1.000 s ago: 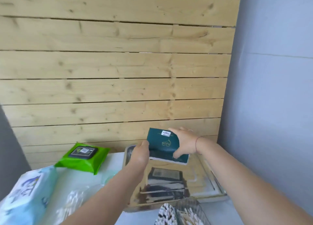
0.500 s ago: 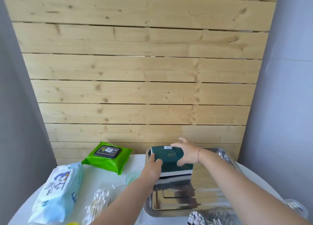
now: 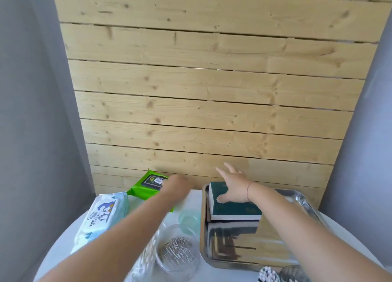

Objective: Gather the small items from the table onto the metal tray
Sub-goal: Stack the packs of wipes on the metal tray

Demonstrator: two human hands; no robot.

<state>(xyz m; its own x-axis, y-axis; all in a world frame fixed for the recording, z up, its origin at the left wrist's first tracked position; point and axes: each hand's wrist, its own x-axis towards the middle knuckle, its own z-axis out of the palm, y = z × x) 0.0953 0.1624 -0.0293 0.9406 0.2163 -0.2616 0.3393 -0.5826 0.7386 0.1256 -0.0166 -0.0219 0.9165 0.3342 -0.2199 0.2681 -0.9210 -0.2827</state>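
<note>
One dark green pack [image 3: 233,207] lies on the metal tray [image 3: 305,199] by the worktop's far edge, the spread right hand [image 3: 233,182] touching it, the left hand [image 3: 176,184] too blurred to tell, while two wipes packs [image 3: 144,188] and jars [image 3: 178,254] remain outside.

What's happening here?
A person is gathering items onto a metal tray. The dark green pack lies in the tray's far left corner, the right hand resting on it. The left hand, blurred, is stretched out over the bright green wipes pack. That pack, the baby wipes and the bowl of paper clips sit on the table.
</note>
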